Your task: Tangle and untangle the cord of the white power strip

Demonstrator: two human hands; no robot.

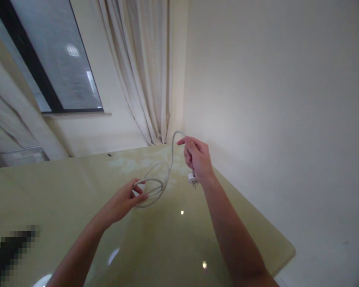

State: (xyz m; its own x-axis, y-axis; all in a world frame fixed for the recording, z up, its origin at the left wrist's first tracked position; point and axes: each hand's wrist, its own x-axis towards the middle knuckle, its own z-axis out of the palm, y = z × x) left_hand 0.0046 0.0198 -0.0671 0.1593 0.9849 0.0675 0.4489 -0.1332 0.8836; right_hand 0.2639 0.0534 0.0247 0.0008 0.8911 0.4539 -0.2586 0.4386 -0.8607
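A whitish power cord (pixel 172 153) runs between my two hands above the table. My left hand (pixel 128 199) is closed on several loose loops of it, thumb in front and fingers partly hidden behind the loops. Higher and to the right, my right hand (pixel 198 155) grips the cord near its plug end, with the index finger pointing left. Below that fist hangs the white plug (pixel 192 179), its metal prongs facing down. From the right hand the cord arches up, then drops to the coil at the left.
The glossy yellow-green table (pixel 155 247) spreads beneath, its rounded corner at the lower right. A small dark object (pixel 109 155) lies by its far edge. Behind are curtains (pixel 143 71) and a window (pixel 62 56); a bare wall (pixel 272 99) borders the right side. A pixelated dark shape (pixel 10 251) sits lower left.
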